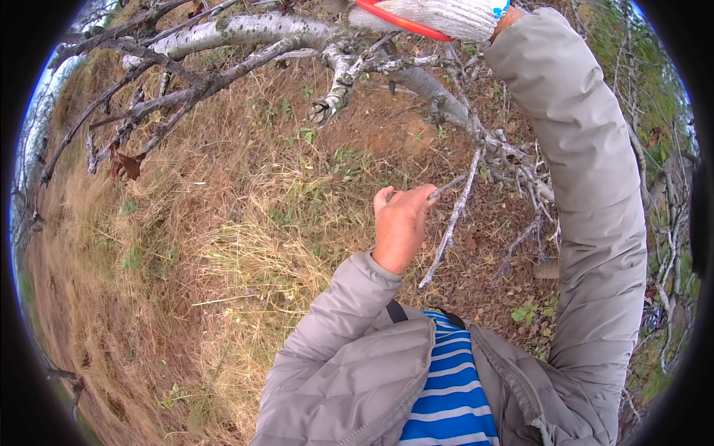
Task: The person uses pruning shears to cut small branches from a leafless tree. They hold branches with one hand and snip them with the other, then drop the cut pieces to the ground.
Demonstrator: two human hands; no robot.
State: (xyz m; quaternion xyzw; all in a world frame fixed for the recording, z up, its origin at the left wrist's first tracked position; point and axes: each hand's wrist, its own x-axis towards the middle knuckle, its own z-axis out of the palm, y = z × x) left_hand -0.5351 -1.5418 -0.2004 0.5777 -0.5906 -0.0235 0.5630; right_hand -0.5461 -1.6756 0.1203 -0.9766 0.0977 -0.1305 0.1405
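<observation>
My left hand [400, 226] is bare, its fingers curled around a thin grey twig [448, 186] that joins the birch limb on the right. Beside it a longer lichen-grey branch [458, 209] hangs down. My right hand [429, 19] wears a white knitted glove and reaches to the top edge, where part of it is cut off. A curved red tool handle [410, 22] runs along the glove's lower side, in its grip; the tool's working end is out of view. Just below the glove lies a birch limb with a stubby cut end [319, 111].
A white-barked birch trunk [251, 29] crosses the top. Dark bare branches [206, 83] spread at upper left, with a curled brown leaf [127, 164]. Dry grass [262, 251] covers the slope; more tangled branches [672, 223] stand at the right rim.
</observation>
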